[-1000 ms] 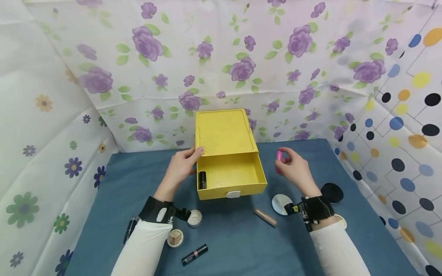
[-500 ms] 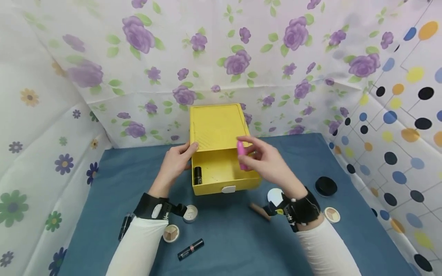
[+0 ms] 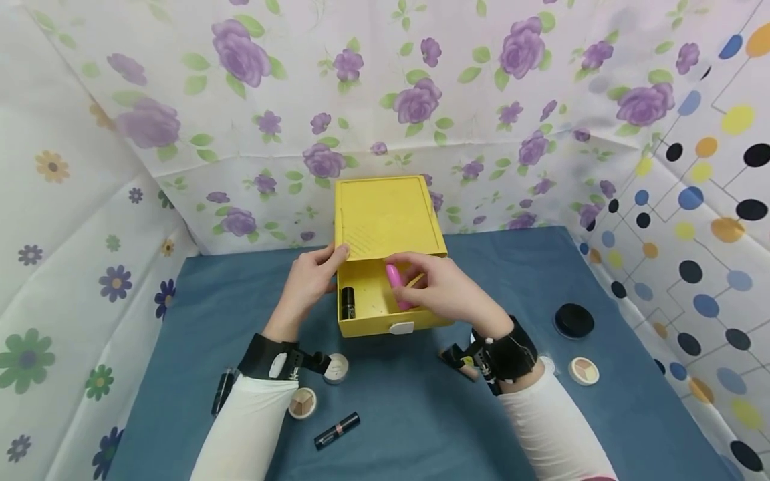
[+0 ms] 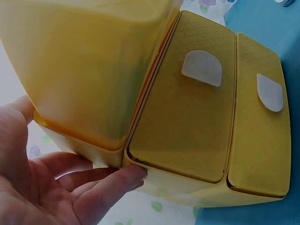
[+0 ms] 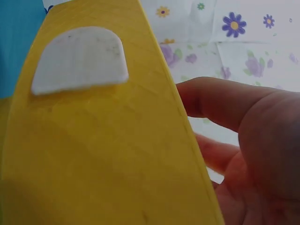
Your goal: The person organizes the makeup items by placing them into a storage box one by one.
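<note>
A small yellow drawer box (image 3: 391, 217) stands at the back of the table, its top drawer (image 3: 369, 327) pulled out. My left hand (image 3: 307, 280) grips the box's left side, thumb at the front edge of the top and fingers along the wall. Over the open drawer, my right hand (image 3: 448, 287) pinches a slim pink tube (image 3: 394, 275) between thumb and fingers; in the right wrist view the drawer front hides it. A black cylindrical tube (image 3: 347, 304) lies inside the drawer at its left. Two lower drawers (image 4: 183, 112) with white pulls are closed in the left wrist view.
Near my left forearm lie a round white-rimmed pot (image 3: 335, 368), a three-shade palette (image 3: 303, 403), a black lipstick tube (image 3: 337, 431) and a dark tube (image 3: 223, 391). At right are a black round compact (image 3: 573, 321) and another palette (image 3: 583, 371). Patterned cloth (image 3: 385, 87) hangs behind.
My right hand has carried the pink tube leftward from beside the box to over the open drawer. My left hand keeps its grip on the box.
</note>
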`<action>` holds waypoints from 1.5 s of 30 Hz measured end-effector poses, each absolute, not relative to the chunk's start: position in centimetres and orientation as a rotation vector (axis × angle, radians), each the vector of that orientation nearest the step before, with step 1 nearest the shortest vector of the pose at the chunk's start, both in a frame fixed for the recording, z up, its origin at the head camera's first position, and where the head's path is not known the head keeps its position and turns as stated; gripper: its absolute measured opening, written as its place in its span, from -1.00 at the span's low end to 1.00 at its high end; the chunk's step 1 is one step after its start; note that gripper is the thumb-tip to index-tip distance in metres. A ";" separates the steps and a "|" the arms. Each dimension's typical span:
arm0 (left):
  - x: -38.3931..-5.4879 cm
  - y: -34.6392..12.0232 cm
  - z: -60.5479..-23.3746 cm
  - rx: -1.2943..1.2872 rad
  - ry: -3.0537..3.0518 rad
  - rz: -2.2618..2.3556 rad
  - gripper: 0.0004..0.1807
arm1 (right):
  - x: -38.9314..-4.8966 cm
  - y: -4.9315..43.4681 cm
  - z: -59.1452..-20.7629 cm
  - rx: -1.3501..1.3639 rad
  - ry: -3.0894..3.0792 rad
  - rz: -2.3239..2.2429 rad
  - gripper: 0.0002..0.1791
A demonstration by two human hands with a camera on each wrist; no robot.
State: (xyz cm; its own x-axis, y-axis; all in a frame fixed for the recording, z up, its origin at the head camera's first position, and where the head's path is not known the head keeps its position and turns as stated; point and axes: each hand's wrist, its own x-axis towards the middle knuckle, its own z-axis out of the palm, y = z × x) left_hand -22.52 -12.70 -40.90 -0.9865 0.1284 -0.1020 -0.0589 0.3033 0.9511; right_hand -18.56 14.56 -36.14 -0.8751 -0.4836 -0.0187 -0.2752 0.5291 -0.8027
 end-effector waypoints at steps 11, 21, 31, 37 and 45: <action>-22.7 -12.5 -40.7 0.062 2.398 1.786 -0.13 | -18.9 11.3 -35.7 -0.579 2.590 -1.103 -0.39; -22.9 -12.4 -40.7 0.079 2.402 1.785 -0.15 | -19.1 9.8 -35.8 -0.573 2.548 -1.073 -0.53; -22.8 -12.6 -40.6 0.076 2.412 1.771 -0.15 | -19.4 9.0 -36.2 -0.595 2.563 -1.031 -0.54; -22.5 -12.9 -40.8 0.051 2.427 1.733 -0.16 | -19.7 8.3 -36.8 -0.617 2.553 -1.022 -0.57; -22.5 -12.7 -41.1 0.053 2.426 1.739 -0.15 | -20.0 7.9 -36.8 -0.619 2.568 -0.989 -0.64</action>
